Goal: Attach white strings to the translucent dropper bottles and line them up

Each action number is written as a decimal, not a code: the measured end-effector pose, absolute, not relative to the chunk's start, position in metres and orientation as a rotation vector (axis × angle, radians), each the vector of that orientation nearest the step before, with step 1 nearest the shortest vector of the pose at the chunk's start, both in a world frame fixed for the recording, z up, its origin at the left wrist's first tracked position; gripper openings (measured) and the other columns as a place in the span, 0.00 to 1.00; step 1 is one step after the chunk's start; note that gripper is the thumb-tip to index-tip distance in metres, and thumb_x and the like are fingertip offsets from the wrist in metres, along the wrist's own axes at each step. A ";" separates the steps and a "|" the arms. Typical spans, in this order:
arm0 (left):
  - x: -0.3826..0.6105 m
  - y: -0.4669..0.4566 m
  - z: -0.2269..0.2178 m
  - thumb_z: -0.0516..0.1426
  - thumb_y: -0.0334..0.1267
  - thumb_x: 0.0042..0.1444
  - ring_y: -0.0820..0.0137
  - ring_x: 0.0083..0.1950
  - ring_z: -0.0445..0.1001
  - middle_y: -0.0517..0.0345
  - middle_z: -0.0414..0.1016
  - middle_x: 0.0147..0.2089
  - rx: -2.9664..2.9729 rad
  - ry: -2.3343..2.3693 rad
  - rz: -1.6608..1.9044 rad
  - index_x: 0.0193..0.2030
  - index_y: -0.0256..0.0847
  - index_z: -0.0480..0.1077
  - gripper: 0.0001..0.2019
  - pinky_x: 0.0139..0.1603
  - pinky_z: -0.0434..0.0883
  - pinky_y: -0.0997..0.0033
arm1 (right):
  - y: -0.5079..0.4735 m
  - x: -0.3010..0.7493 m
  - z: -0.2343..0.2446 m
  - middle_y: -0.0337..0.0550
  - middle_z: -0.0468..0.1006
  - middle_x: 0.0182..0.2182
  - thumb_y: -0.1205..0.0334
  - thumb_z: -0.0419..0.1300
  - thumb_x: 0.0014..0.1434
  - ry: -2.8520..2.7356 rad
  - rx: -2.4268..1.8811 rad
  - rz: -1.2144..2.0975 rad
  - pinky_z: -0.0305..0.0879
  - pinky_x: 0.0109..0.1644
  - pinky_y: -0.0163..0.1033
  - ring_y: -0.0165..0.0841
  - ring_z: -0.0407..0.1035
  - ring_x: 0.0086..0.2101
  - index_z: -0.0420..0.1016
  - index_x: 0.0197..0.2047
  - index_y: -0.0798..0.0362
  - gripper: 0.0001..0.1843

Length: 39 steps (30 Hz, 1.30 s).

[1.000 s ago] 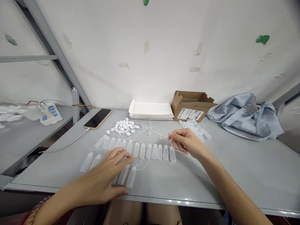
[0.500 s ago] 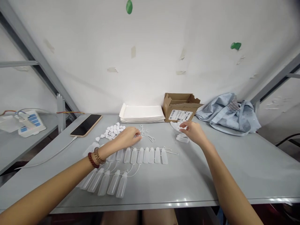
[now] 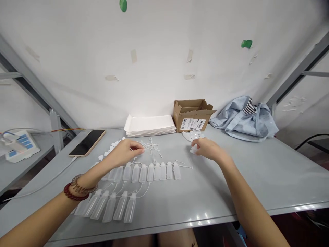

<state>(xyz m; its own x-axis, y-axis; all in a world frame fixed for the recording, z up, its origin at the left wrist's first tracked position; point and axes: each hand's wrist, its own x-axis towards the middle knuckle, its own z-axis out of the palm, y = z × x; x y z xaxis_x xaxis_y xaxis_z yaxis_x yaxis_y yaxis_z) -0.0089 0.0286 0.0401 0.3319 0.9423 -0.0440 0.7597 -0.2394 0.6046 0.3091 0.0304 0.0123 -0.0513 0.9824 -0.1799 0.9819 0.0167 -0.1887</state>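
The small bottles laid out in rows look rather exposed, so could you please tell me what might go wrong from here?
The front row of bottles lies close to the near edge of the table, so a nudge from the left forearm could send some off. The white cords by the left hand overlap, so lifting one might drag others along. The loose clear bottles by the right hand lie bunched, so a touch could scatter them.

We class the place as a small workshop: a grey bench [image 3: 205, 192] set between metal frames [image 3: 38, 82], plastic bottles [image 3: 130, 208] laid out in two rows, white caps [image 3: 111, 148] heaped behind, a labelled cardboard box [image 3: 180, 118], tape scraps [image 3: 133, 56] on the white wall [image 3: 154, 92].
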 end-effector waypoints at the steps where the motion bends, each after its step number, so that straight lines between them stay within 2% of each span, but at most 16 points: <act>1: -0.010 0.028 0.041 0.54 0.44 0.50 0.66 0.32 0.73 0.59 0.79 0.30 2.041 1.503 0.479 0.29 0.41 0.76 0.12 0.31 0.66 0.72 | 0.030 0.307 0.012 0.47 0.76 0.41 0.69 0.61 0.48 -2.251 -2.165 0.397 0.57 0.32 0.35 0.38 0.70 0.39 0.76 0.45 0.50 0.18; 7: -0.014 0.031 0.037 0.57 0.47 0.48 0.61 0.38 0.76 0.56 0.81 0.35 1.947 1.555 0.665 0.30 0.41 0.78 0.13 0.36 0.69 0.69 | 0.026 0.291 0.012 0.52 0.77 0.40 0.74 0.55 0.52 -2.287 -2.149 0.251 0.57 0.34 0.37 0.41 0.72 0.39 0.75 0.48 0.53 0.21; 12: -0.013 0.037 0.035 0.59 0.47 0.46 0.62 0.34 0.76 0.56 0.80 0.31 1.866 1.640 0.824 0.29 0.41 0.78 0.13 0.30 0.67 0.71 | 0.024 0.281 0.011 0.53 0.78 0.40 0.75 0.55 0.53 -2.270 -2.026 0.185 0.58 0.34 0.37 0.42 0.72 0.40 0.75 0.46 0.56 0.18; 15: -0.008 0.038 0.037 0.60 0.46 0.44 0.63 0.34 0.76 0.56 0.80 0.31 1.794 1.639 0.924 0.29 0.40 0.77 0.11 0.30 0.67 0.72 | 0.023 0.275 0.013 0.51 0.78 0.39 0.72 0.57 0.54 -2.233 -1.902 0.189 0.59 0.33 0.36 0.40 0.72 0.38 0.74 0.44 0.56 0.13; 21: 0.015 0.029 0.043 0.63 0.42 0.45 0.69 0.31 0.75 0.55 0.80 0.31 1.499 1.384 1.055 0.34 0.38 0.76 0.12 0.35 0.72 0.72 | 0.017 0.252 0.006 0.43 0.78 0.36 0.63 0.60 0.58 -2.166 -1.529 0.266 0.64 0.36 0.35 0.32 0.71 0.34 0.72 0.44 0.53 0.10; 24: 0.034 0.021 0.044 0.64 0.41 0.45 0.72 0.31 0.74 0.54 0.79 0.33 1.309 1.190 1.042 0.32 0.37 0.77 0.10 0.37 0.73 0.73 | 0.010 0.239 0.000 0.43 0.78 0.35 0.63 0.62 0.56 -2.025 -1.144 0.304 0.65 0.38 0.38 0.34 0.70 0.36 0.72 0.41 0.52 0.09; 27: 0.050 0.012 0.044 0.65 0.40 0.44 0.73 0.31 0.73 0.57 0.77 0.29 1.233 1.107 0.992 0.32 0.37 0.78 0.10 0.37 0.73 0.74 | 0.003 0.231 -0.001 0.44 0.78 0.36 0.63 0.61 0.56 -1.932 -0.939 0.305 0.66 0.42 0.41 0.35 0.69 0.37 0.72 0.40 0.52 0.07; 30: 0.061 0.007 0.045 0.65 0.41 0.44 0.74 0.28 0.71 0.60 0.74 0.24 1.255 1.085 0.965 0.31 0.37 0.78 0.10 0.35 0.73 0.73 | -0.001 0.229 0.002 0.44 0.76 0.33 0.62 0.60 0.58 -1.857 -0.897 0.356 0.67 0.40 0.40 0.34 0.69 0.35 0.73 0.40 0.52 0.06; 35: 0.066 0.004 0.047 0.61 0.43 0.50 0.72 0.26 0.71 0.60 0.72 0.23 1.465 1.169 0.966 0.30 0.37 0.78 0.11 0.34 0.73 0.69 | -0.005 0.227 0.004 0.43 0.76 0.32 0.60 0.61 0.56 -1.740 -0.935 0.518 0.67 0.35 0.39 0.33 0.69 0.34 0.75 0.37 0.51 0.05; 39: 0.065 -0.002 0.045 0.55 0.45 0.56 0.70 0.30 0.72 0.57 0.75 0.32 1.840 1.217 0.986 0.35 0.41 0.78 0.13 0.33 0.71 0.70 | -0.009 0.223 0.007 0.41 0.76 0.30 0.60 0.65 0.51 -1.573 -1.000 0.720 0.67 0.36 0.38 0.32 0.69 0.32 0.75 0.32 0.51 0.06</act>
